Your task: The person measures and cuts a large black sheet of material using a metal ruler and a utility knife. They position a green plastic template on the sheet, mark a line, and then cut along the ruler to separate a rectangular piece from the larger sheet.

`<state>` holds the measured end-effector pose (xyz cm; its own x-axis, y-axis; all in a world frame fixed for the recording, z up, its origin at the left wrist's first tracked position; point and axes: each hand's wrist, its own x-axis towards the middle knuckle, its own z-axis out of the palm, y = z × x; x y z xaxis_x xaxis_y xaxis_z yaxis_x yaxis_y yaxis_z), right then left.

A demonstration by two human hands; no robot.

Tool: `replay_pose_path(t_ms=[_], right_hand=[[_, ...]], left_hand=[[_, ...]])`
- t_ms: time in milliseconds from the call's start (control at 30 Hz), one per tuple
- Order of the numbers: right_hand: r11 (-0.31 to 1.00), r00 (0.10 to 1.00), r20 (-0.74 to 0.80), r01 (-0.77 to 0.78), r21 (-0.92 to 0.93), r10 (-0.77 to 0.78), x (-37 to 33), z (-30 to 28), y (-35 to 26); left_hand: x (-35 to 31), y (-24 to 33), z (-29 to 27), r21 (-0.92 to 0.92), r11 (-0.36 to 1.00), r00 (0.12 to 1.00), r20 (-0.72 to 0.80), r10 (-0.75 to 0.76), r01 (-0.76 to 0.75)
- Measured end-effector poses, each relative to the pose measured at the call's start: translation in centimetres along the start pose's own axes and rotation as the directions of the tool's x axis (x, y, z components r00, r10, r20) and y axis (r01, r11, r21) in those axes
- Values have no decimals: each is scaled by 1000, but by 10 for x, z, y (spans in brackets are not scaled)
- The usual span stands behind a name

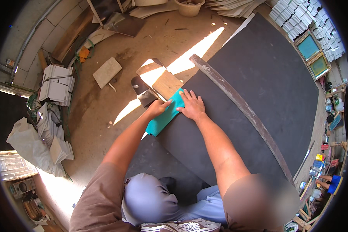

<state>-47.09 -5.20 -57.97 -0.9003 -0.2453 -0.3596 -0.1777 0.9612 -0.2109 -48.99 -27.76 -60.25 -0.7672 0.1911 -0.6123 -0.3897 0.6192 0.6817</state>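
Observation:
A teal, finely ribbed strip [163, 120] of sheet material lies at the near left edge of a large black sheet [255, 73]. My left hand [157, 109] grips the strip's left edge, thumb on top and the other fingers mostly hidden. On the strip's right side and the black sheet beside it, my right hand [192, 105] presses flat with fingers spread. Just beyond my hands is a wooden board [167, 86], with a dark curved piece [138, 84] at its left. Across the black sheet lies a long, worn wooden bar [239, 104].
A pale flat slab [107, 72] lies on the brown floor. Bundled white sheets [57, 85] and a whitish sack [31, 145] stand at left. Stacked white pieces [305, 23] are at the far right; cluttered shelves [317, 170] line the right side. A tub [189, 7] sits at the back.

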Motion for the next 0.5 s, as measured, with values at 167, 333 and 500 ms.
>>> replay_pose_path(t_ms=[167, 333, 500], right_hand=[[1000, 999, -33, 5, 26, -4, -1, 5, 5], [989, 993, 1, 121, 88, -121, 3, -5, 20], [963, 949, 181, 269, -28, -260, -32, -29, 75]], left_hand=[[40, 29, 27, 134, 965, 964, -177, -201, 226], [57, -3, 27, 105, 994, 975, -222, 6, 18], [38, 29, 28, 271, 927, 956, -211, -205, 259]])
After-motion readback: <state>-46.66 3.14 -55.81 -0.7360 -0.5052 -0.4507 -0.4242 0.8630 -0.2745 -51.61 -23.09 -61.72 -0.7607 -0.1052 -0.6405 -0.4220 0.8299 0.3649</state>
